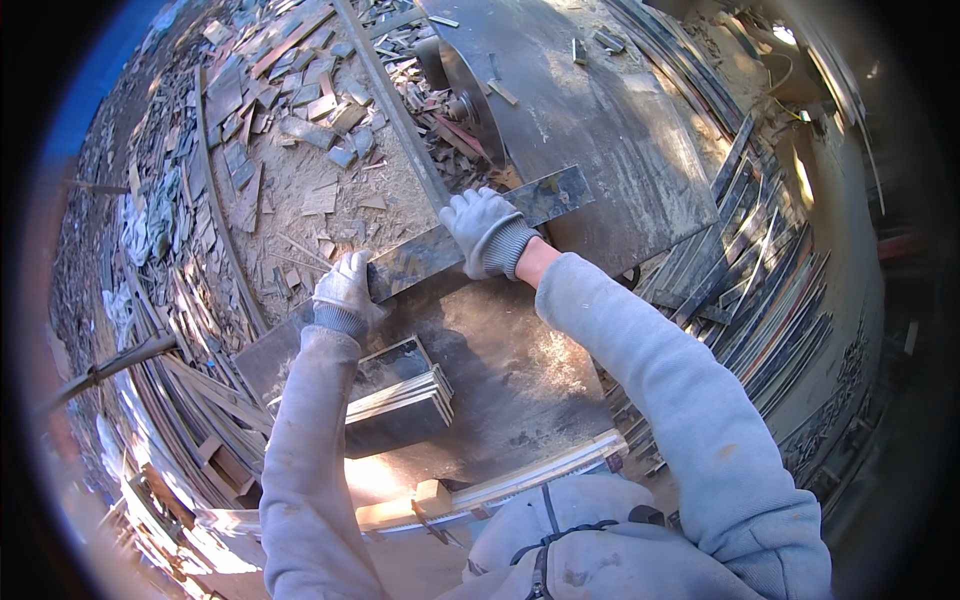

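A narrow dark plywood strip point(415, 262), scuffed and worn, lies slantwise across the metal saw table point(630, 130). My gloved left hand point(345, 285) has its fingers closed around the strip's left end. My right hand point(485, 232), in a matching grey glove, grips the strip near its middle, fingers over the far edge. Just beyond my right hand stands a large circular saw blade point(478, 95) in a slot full of offcuts. Whether the blade turns, I cannot tell. The strip's right end reaches past the blade's near edge.
Nearer my body, a stack of cut dark panels point(400, 405) sits on the table beside my left forearm. A small wood block point(433, 497) rests by the front edge. Offcuts and sawdust point(310, 130) cover the left side; long strips point(750, 270) are piled at right.
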Demonstrator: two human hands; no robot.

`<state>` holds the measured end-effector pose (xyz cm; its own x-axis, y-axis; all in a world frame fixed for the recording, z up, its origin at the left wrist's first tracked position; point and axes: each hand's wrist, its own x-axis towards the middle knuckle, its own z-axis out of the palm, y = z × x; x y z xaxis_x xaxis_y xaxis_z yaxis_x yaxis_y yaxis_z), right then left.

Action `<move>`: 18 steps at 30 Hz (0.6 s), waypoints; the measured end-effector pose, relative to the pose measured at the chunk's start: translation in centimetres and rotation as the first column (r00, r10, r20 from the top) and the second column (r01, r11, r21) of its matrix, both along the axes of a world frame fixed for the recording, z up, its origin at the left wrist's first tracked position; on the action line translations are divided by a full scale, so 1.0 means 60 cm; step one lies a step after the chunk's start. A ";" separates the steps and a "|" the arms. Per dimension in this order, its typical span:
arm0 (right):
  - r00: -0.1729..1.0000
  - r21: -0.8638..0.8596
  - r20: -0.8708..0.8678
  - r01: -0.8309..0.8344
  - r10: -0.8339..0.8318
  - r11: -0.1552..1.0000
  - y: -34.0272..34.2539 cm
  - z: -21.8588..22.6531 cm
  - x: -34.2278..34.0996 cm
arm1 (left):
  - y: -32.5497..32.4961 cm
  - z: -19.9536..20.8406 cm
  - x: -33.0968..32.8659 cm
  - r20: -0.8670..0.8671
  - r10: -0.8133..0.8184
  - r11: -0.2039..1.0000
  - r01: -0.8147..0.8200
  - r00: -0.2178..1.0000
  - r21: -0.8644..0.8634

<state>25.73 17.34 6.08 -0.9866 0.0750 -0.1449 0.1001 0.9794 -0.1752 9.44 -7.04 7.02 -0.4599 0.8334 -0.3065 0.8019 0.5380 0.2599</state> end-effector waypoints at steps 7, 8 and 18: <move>1.000 -0.013 0.015 -0.021 0.021 1.000 0.003 -0.007 0.002 | 0.003 -0.012 -0.007 -0.040 -0.016 1.000 0.016 0.999 0.004; 1.000 -0.006 -0.008 -0.016 0.016 1.000 0.004 -0.009 0.003 | 0.004 -0.013 -0.008 -0.036 -0.018 1.000 0.018 0.999 0.001; 0.997 0.001 -0.082 -0.003 0.003 1.000 0.026 0.003 -0.020 | 0.024 0.009 -0.026 -0.039 -0.017 1.000 0.018 0.999 0.023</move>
<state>24.56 18.90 6.27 -0.9954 0.0716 -0.0633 0.0821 0.9799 -0.1817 7.90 -5.60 7.55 -0.4564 0.8480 -0.2694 0.8207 0.5182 0.2408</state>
